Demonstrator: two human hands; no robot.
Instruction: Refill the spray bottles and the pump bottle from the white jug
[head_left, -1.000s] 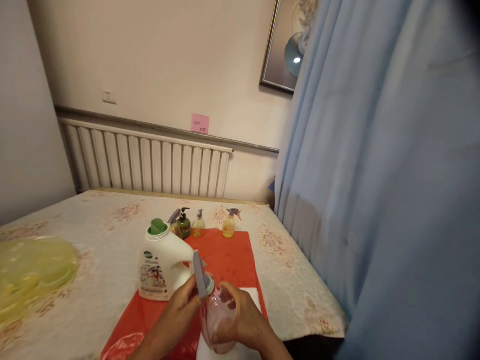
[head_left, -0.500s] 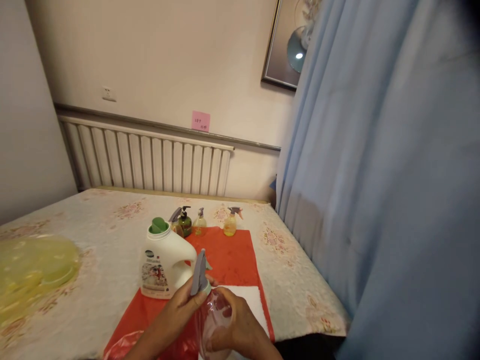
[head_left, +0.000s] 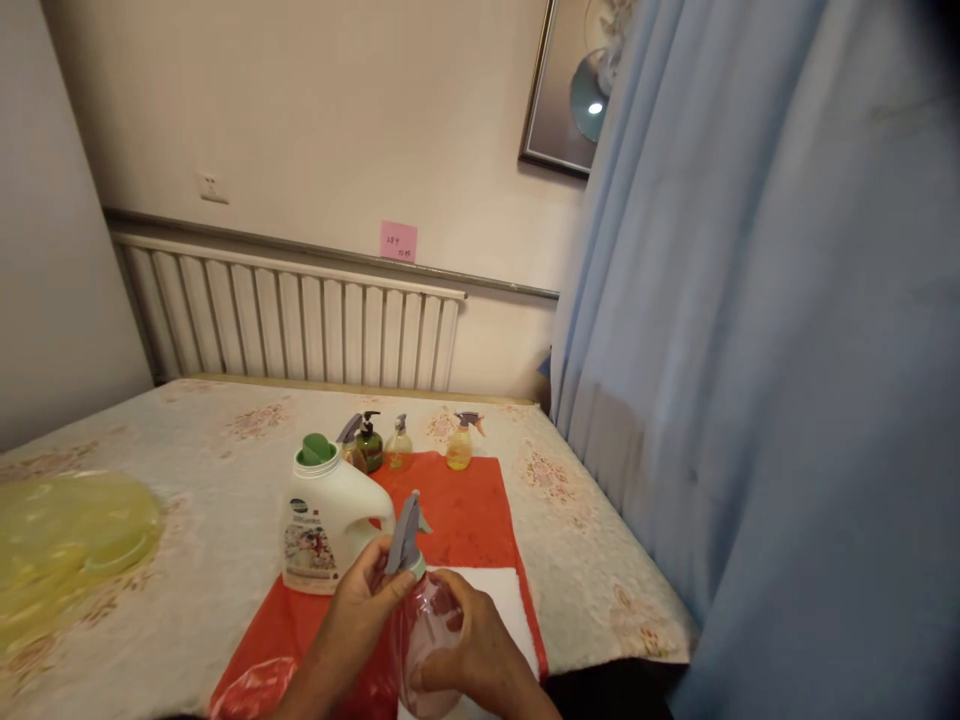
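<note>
A clear pinkish spray bottle [head_left: 427,640] with a grey trigger head [head_left: 407,540] and pale green collar stands upright between my hands. My left hand [head_left: 371,595] is closed on the collar at the base of the trigger head, thumb in front. Around the bottle's body my right hand [head_left: 480,635] is wrapped from the right side. Just behind my left hand stands a white detergent jug [head_left: 330,520], a green cap [head_left: 316,450] sitting in its mouth. Beneath lie a red cloth [head_left: 465,510] and a white sheet [head_left: 506,600], partly hidden by my right hand.
Farther back stand a dark green pump bottle [head_left: 369,447], a pale spray bottle [head_left: 399,445] and a spray bottle with yellow liquid [head_left: 459,447]. A yellow translucent basin [head_left: 75,540] lies left on the floral tablecloth [head_left: 592,560]. Blue curtain [head_left: 720,350] hangs right; a radiator [head_left: 300,315] lines the wall.
The trigger head has turned a little, its nozzle now showing to the right, and my left fingers have shifted up around it. My right hand keeps its hold on the body.
</note>
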